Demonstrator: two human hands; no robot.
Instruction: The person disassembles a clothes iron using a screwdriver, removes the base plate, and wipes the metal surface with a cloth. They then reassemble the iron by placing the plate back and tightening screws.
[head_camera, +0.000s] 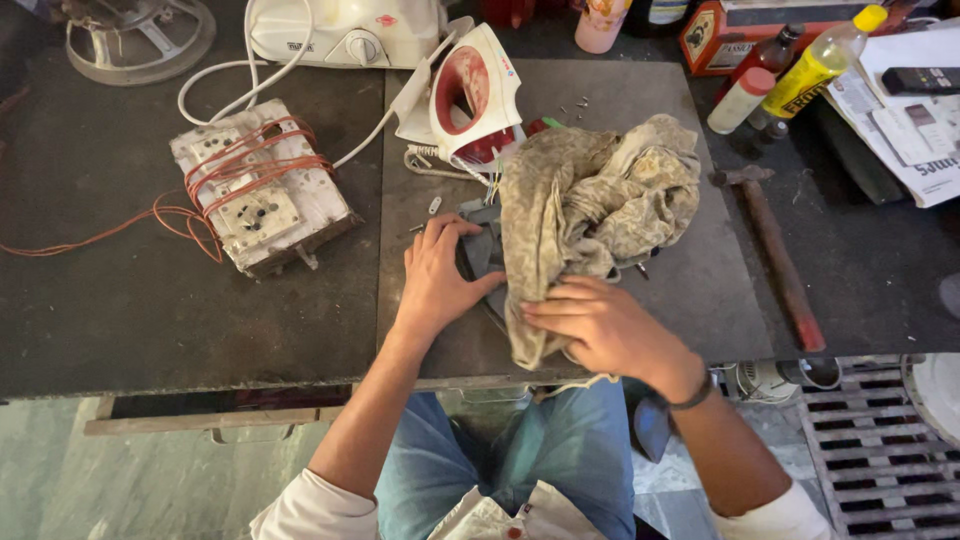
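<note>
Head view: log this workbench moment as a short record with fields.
Setting: dark workbench, seen from above
Left hand: holds a dark flat metal part steady on the bench
Right hand: presses a mottled cloth down on that part
Behind the cloth: red and white iron standing on end, small screws beside it
Left side: white switch box wrapped in orange wire
Right side: hammer, yellow bottle, remote
</note>
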